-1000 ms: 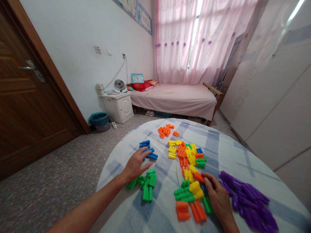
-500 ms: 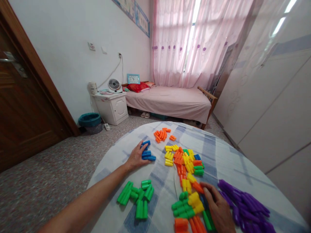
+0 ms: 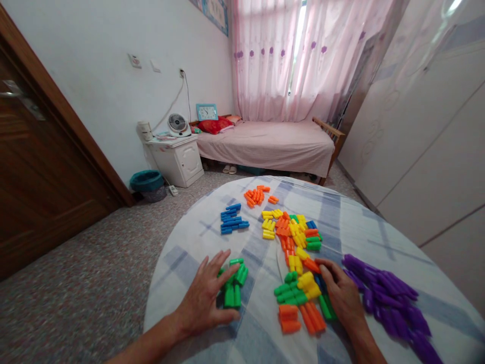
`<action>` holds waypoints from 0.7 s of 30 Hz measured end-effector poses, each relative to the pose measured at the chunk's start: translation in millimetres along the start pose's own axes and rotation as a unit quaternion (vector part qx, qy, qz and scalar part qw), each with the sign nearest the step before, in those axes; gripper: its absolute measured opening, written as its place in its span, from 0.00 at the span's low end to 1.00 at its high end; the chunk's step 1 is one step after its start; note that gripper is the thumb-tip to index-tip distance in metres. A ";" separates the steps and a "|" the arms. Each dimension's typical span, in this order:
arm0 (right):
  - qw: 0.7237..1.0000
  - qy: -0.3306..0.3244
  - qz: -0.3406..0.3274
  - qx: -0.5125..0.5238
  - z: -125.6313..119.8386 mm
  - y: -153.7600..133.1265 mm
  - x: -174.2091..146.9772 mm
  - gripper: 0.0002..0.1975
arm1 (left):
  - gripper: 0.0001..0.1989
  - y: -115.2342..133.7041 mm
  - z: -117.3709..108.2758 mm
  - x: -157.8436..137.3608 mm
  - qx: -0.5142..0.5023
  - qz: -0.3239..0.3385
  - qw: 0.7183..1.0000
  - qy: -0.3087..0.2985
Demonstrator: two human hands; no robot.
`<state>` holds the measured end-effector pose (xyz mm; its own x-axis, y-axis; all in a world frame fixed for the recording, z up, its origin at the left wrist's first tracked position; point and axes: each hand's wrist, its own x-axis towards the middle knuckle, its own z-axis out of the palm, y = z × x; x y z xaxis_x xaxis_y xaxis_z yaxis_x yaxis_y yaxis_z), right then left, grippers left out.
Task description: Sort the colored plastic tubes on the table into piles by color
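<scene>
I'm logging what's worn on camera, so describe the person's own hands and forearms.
The left hand and right hand are gloveless. Both slim forearms are uncovered as far as the picture shows, with no sleeve, watch or bracelet in sight. I can't make out any rings.

Worktop [image 3: 197,230] bears checked cloth [image 3: 261,316]; on this lie orange pieces [image 3: 254,197], blue pieces [image 3: 233,222], green pieces [image 3: 229,297], purple pieces [image 3: 394,303], and a mixed-colour arrangement [image 3: 297,235].

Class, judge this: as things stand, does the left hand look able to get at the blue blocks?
Probably yes: the left hand looks free, with its fingers spread, and only a stretch of tablecloth shows between it and the blue blocks.
</scene>
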<state>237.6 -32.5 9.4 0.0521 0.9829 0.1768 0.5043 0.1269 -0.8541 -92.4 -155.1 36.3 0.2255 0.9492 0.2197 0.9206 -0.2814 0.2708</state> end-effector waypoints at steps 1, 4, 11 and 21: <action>1.000 0.006 0.001 0.002 0.3 -2.2 -0.4 0.19 | 0.45 6.2 5.6 -4.9 0.014 0.012 1.000 -0.009; 1.000 0.015 0.003 0.012 0.7 -8.1 -1.6 0.18 | 0.36 11.3 18.7 3.8 0.039 0.020 0.999 -0.003; 0.999 -0.006 -0.022 0.038 2.9 -2.6 -1.0 0.18 | 0.17 -8.8 23.5 36.6 0.065 -0.001 0.997 0.050; 0.997 0.006 -0.051 0.065 7.3 -0.2 -2.3 0.14 | 0.21 -10.9 24.3 41.6 0.109 0.150 0.981 0.064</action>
<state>231.1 -33.8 5.6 0.0177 0.9625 0.2708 0.3926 0.2424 -0.8872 -85.3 -109.1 19.8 0.4671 0.7990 0.3788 0.8687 -0.4946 -0.0280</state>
